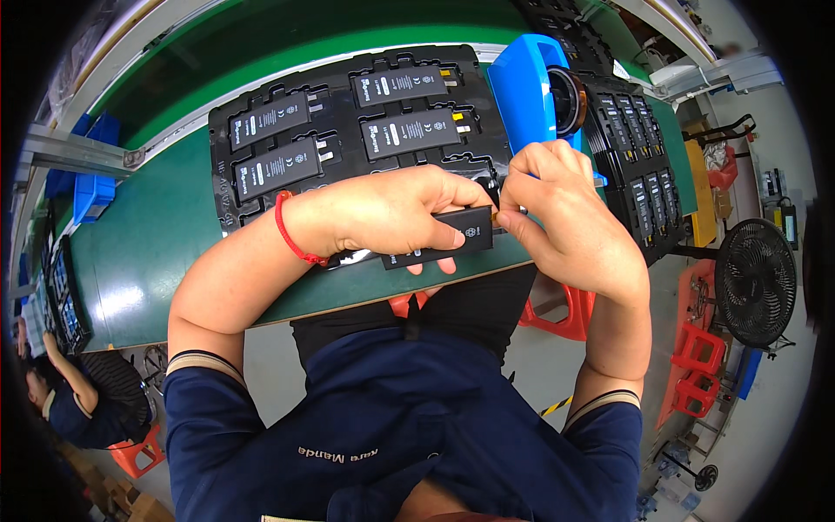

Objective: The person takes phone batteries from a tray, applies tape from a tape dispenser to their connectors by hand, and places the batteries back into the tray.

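Note:
My left hand is closed around a flat black phone battery, its thumb on the top face and fingertips showing below. It is held tilted just above the table's near edge. At the battery's right end, my right hand pinches a small amber tab between thumb and forefinger; the fingertips partly hide it. Beyond my hands lies a black moulded tray with several similar batteries in its pockets. One battery in it has a yellow piece on its connector end; another battery shows pale tabs.
A blue tape dispenser with a roll of amber tape stands just beyond my right hand. More black trays of batteries are stacked to the right. Further right are a black fan and red stools. Another person sits at far left.

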{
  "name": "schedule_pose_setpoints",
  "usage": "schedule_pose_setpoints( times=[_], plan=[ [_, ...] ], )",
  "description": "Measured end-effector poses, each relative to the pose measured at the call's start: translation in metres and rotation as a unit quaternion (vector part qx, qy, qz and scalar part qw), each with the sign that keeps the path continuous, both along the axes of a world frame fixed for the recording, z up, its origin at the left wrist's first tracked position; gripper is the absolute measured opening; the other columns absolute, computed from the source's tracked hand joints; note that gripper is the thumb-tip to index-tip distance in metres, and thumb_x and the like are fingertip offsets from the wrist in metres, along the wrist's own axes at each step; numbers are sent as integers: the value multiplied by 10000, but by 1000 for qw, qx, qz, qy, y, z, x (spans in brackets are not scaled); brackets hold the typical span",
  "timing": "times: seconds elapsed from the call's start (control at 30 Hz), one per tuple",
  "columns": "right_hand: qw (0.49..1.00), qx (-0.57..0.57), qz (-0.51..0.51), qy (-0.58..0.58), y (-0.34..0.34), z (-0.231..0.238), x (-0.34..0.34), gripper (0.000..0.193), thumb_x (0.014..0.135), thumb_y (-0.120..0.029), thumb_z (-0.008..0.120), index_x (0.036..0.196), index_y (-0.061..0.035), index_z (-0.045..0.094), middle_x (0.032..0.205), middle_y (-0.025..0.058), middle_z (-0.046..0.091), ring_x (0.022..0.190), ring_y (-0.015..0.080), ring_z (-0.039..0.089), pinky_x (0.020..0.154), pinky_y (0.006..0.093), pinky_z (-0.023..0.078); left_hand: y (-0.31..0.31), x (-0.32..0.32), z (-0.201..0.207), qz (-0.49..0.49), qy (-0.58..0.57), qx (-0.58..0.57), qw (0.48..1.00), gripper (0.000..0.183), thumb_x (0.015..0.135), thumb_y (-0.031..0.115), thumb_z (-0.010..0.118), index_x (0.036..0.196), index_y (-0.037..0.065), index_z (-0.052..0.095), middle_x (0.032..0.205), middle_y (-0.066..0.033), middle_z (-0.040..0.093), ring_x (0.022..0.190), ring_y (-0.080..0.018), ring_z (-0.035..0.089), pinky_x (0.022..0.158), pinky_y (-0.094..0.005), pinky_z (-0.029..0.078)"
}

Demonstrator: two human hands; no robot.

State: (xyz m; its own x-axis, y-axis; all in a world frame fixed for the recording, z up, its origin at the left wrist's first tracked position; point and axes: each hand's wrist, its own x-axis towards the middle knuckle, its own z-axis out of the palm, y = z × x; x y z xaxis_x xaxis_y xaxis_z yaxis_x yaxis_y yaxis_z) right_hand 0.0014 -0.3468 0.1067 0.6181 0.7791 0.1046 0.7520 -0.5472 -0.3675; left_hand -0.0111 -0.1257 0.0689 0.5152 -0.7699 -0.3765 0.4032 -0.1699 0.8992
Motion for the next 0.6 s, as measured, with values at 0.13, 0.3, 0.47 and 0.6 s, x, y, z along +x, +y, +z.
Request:
schedule_pose_setpoints(
  times=[0.13,0.3,0.47,0.6],
  plan=[
    [1000,7,-6,4,1,-1,0,90,808,-86,677,765,-34,618,880,95,514,928,289,478,876,398,353,0,0,-1,8,7,1,1000,345,958,-34,501,1298,19,521,1075,-39,644,857,-83,661,644,-203,531],
    [1000,13,-11,4,2,-2,0,87,804,-87,680,762,-33,626,878,96,522,924,289,482,871,398,354,1,-1,-2,9,5,-2,1000,348,959,-34,501,1302,19,521,1078,-36,644,854,-82,660,643,-203,530],
    [999,7,-43,-20,5,-2,-3,107,783,-107,700,742,-30,638,859,89,532,910,281,495,852,394,359,0,-1,2,15,10,-1,1000,358,956,-31,507,1309,21,519,1079,-30,641,855,-81,657,643,-201,522],
    [995,-10,-94,-37,11,-1,-10,128,766,-124,718,719,-25,651,802,96,571,878,286,527,822,399,376,-1,-3,3,22,-38,18,999,363,955,-23,510,1315,23,522,1084,-29,637,850,-75,650,632,-194,508]
  ],
)
